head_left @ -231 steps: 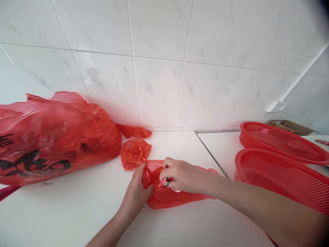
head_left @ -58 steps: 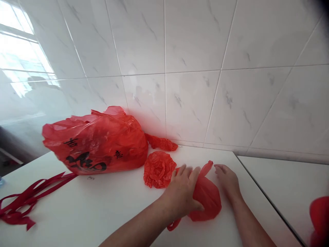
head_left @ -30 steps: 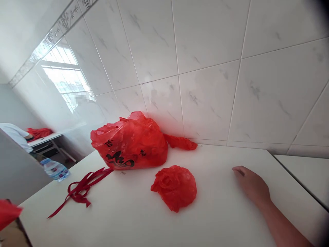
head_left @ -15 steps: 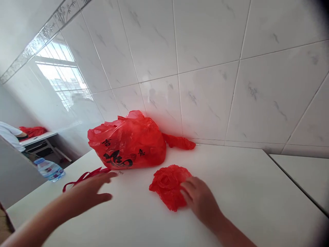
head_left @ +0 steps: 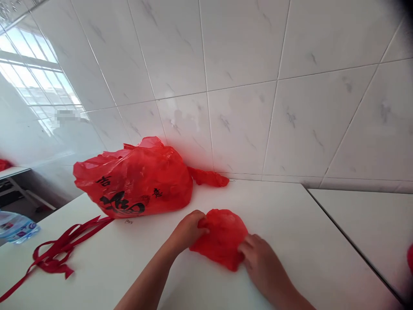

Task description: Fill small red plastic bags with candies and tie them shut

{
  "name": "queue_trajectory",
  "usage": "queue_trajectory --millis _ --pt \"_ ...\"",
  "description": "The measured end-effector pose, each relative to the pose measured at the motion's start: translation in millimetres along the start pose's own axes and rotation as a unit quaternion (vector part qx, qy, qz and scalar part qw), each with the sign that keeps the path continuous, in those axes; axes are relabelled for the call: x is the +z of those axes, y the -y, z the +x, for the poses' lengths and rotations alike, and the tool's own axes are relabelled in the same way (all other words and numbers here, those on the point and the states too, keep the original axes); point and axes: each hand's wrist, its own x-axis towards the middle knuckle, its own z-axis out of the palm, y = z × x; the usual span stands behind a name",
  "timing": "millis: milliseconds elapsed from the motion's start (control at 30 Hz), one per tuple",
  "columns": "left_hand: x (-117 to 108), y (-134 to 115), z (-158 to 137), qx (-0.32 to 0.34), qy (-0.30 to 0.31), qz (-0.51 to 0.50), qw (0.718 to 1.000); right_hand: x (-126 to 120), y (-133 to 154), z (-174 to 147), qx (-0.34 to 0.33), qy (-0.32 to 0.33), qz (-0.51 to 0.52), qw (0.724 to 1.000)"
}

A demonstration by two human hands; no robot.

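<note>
A crumpled, thin red piece (head_left: 222,239), plastic or cloth I cannot tell, lies on the white table between my two hands. My left hand (head_left: 191,229) pinches its upper left edge, fingertips partly hidden. On the lower right edge, the fingers of my right hand (head_left: 262,260) are bent and closed. Behind and to the left stands a full red plastic bag (head_left: 138,181) with black characters printed on it. Dark red ribbons (head_left: 58,252) lie in a loose tangle left of my left arm.
A red bundle (head_left: 213,178) rests by the tiled wall (head_left: 238,129), behind the bag's right side. At the left edge a clear plastic bottle (head_left: 17,226) lies on its side. A seam splits the white tabletop (head_left: 309,241) on the right. Another table (head_left: 14,172) stands far left.
My left hand has come from over the ribbons to the red piece and now grips its left edge. The piece looks flatter. The view has turned right.
</note>
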Motion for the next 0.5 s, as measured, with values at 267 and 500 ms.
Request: queue_trajectory --millis 267,500 --pt "44.0 -13.0 9.4 -0.025 -0.043 -0.162 0.986 -32.9 -29.6 -0.5 0.107 -0.154 0.001 0.982" --pt "54.2 -1.7 0.2 -0.073 0.047 -0.527 0.845 -8.1 -7.4 7.1 0.149 -0.049 -0.038 0.987"
